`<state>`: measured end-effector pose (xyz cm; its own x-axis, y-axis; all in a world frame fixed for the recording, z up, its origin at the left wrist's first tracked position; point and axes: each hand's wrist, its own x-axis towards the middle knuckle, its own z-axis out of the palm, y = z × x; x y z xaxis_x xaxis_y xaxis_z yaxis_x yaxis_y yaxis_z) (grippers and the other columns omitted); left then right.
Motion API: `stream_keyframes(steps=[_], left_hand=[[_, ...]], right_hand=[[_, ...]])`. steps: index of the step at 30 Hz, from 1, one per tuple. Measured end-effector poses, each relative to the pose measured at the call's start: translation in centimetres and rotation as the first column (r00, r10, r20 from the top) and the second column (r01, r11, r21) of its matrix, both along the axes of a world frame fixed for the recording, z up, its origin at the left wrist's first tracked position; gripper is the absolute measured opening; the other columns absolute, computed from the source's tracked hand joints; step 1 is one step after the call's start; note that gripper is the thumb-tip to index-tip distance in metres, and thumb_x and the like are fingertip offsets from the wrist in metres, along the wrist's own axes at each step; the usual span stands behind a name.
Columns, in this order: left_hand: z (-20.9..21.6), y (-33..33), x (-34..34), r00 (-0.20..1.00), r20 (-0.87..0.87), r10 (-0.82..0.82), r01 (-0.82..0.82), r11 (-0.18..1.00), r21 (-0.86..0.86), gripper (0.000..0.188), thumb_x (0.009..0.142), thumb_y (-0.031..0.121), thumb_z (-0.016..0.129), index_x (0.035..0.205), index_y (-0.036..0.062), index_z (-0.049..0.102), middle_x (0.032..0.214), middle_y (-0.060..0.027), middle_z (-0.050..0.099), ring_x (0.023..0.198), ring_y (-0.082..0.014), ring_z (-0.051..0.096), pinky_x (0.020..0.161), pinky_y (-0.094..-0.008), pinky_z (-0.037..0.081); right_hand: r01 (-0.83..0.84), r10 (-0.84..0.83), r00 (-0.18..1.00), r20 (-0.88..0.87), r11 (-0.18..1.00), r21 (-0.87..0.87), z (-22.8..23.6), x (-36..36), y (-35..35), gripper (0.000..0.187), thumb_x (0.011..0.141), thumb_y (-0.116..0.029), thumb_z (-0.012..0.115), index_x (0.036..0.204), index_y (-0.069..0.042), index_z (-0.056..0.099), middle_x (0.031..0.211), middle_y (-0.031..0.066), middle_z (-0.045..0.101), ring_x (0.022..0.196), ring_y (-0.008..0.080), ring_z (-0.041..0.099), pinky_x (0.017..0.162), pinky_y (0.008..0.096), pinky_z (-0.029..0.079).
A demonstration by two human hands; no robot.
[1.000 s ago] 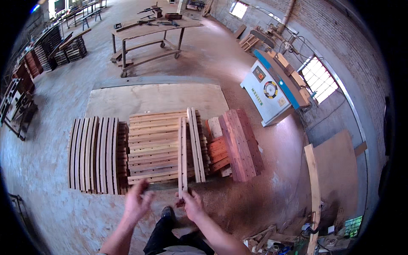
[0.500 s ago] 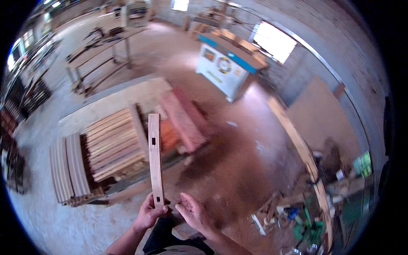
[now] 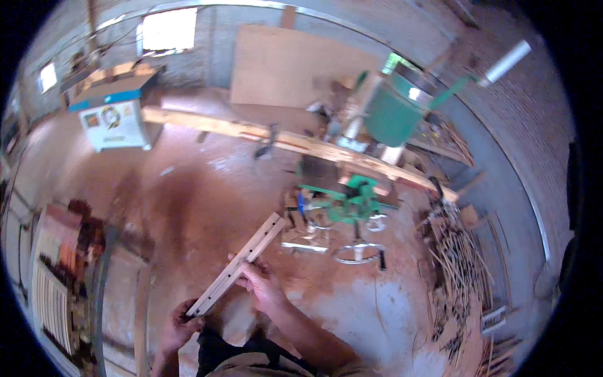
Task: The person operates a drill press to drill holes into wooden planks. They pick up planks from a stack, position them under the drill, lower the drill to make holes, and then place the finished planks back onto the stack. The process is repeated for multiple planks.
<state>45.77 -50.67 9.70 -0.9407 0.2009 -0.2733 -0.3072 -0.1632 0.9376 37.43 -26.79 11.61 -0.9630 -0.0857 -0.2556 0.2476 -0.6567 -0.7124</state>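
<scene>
A slender wooden bar [image 3: 262, 235] with several small dark holes along its face lies slantwise before me, its far end up to the right. My left hand [image 3: 179, 325] is closed round the near end. Further up, about the middle, my right hand [image 3: 259, 283] grips the same bar with the thumb on its side. Beyond the bar's far end stands a green machine [image 3: 355, 200] with a metal handwheel [image 3: 359, 254], apart from the bar.
A long timber beam [image 3: 301, 143] runs across behind the green machine. A white machine with a blue-edged top [image 3: 116, 122] stands far left. Stacked wood strips [image 3: 51, 301] lie at the left, thin offcuts [image 3: 465, 270] heap at the right. A large brown board [image 3: 295, 69] leans on the wall.
My view has swung right, from the wood stacks to the green machine. The bar has tilted from upright to slantwise and turned to another face. My right hand, formerly free, now grips it.
</scene>
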Motion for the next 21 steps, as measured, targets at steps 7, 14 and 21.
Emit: stream_keyframes(steps=[7,14,21], left_hand=[[0.3,10.9,-6.8,0.982,0.182,0.047,-0.130,0.869,0.478,0.028,0.079,0.020,0.070,0.099,0.0076,0.056,0.077,-0.0044,0.060,0.066,-0.0181,0.059,0.059,-0.0332,0.052],[3.0,22.3,-16.0,0.988,0.141,0.065,-0.144,0.725,0.673,0.015,0.089,0.025,0.060,0.098,0.0133,0.061,0.091,-0.0001,0.066,0.084,-0.0149,0.062,0.073,-0.0282,0.053],[2.3,32.3,-26.3,0.972,0.172,0.161,-0.234,0.741,0.630,0.022,0.088,0.026,0.061,0.103,0.0115,0.056,0.091,0.0025,0.062,0.084,-0.0119,0.061,0.074,-0.0251,0.052]], right_hand=[[0.225,-0.246,0.965,-0.089,0.954,-0.200,1.7,2.1,13.2,0.023,0.092,-0.017,0.058,0.111,-0.005,0.056,0.114,0.0132,0.061,0.106,0.0229,0.059,0.090,0.0360,0.051],[0.378,-0.391,0.920,-0.006,0.894,-0.239,1.5,-1.0,22.5,0.026,0.091,-0.020,0.059,0.110,-0.004,0.055,0.107,0.0120,0.062,0.101,0.0249,0.061,0.083,0.0380,0.052],[0.275,-0.291,0.944,0.153,0.954,0.118,3.4,-7.0,32.5,0.040,0.090,-0.027,0.061,0.115,0.001,0.049,0.107,0.0195,0.062,0.094,0.0278,0.063,0.082,0.0406,0.053]])
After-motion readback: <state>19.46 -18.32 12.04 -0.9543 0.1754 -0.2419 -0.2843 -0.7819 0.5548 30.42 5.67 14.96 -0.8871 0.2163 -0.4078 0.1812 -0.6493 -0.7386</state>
